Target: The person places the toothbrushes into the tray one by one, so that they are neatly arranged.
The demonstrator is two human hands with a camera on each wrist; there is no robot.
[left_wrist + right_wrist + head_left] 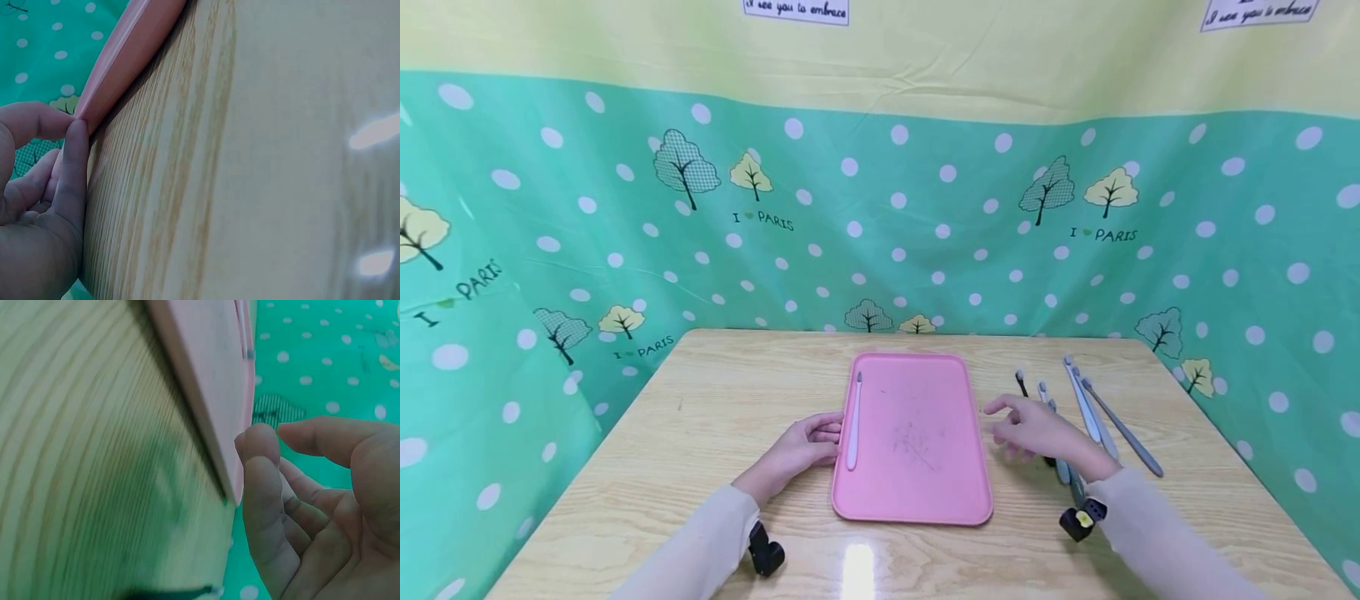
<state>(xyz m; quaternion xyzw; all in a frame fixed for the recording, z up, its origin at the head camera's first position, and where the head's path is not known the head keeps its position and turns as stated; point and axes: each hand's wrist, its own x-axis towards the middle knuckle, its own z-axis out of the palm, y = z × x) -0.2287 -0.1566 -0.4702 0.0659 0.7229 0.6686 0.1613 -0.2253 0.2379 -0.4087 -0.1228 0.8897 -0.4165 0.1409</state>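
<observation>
A pink rectangular tray lies on the wooden table with one white toothbrush along its left side. At the tray's left rim, my left hand pinches the edge between thumb and index finger, as the left wrist view shows. My right hand hovers just beyond the right rim, fingers loosely bent and nothing between them. Beneath that hand lie several toothbrushes, partly hidden by it, among them a black one and a light one.
Further right, a white toothbrush and a dark grey toothbrush lie fanned out with another between them. A green dotted curtain hangs behind the wooden table and along its sides. Both wrists wear small black devices.
</observation>
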